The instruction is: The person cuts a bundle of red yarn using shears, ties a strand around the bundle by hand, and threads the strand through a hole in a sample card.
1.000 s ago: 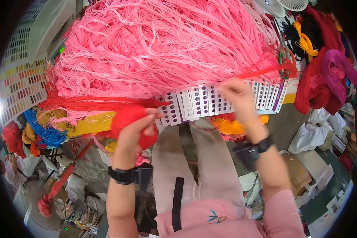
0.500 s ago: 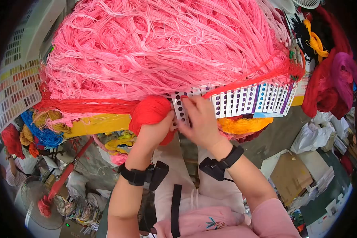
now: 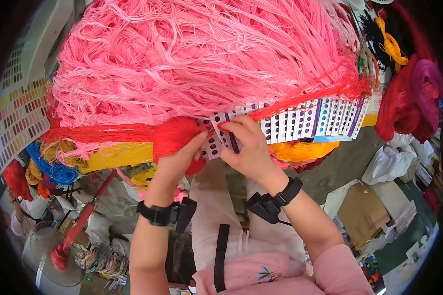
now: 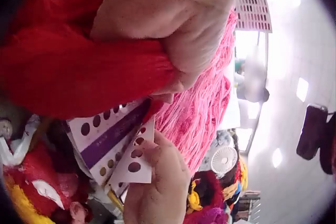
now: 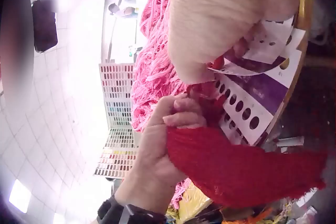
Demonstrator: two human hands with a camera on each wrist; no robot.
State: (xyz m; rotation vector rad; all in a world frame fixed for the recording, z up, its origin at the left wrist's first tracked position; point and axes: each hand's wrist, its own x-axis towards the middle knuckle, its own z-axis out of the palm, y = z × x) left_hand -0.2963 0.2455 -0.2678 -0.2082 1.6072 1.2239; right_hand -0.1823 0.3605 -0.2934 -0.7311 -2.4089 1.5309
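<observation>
A thick red thread skein [image 3: 171, 136] is gripped by my left hand [image 3: 179, 160], with the skein bulging over the back of the fingers. In the left wrist view the red skein [image 4: 79, 71] fills the upper left. Close beside it, my right hand [image 3: 253, 152] pinches a white punched card [image 4: 134, 168] between thumb and fingers, with red thread at its fingertips. Punched cards [image 3: 300, 120] with rows of holes and purple bands fan out along the table's near edge. Red strands [image 3: 103, 133] stretch left from the skein, and more red strands [image 3: 300, 101] run off to the right.
A big heap of pink thread [image 3: 197, 59] covers the table behind the cards. Yellow-orange thread [image 3: 302, 151] hangs below them. Colour charts [image 3: 22, 118] stand at the left, a fan [image 3: 51, 253] lower left, and purple and red skeins [image 3: 423, 88] at the right.
My right hand has come from the right-hand cards to the left end of the row, beside my left hand, and now pinches a card. The left hand keeps holding the red skein.
</observation>
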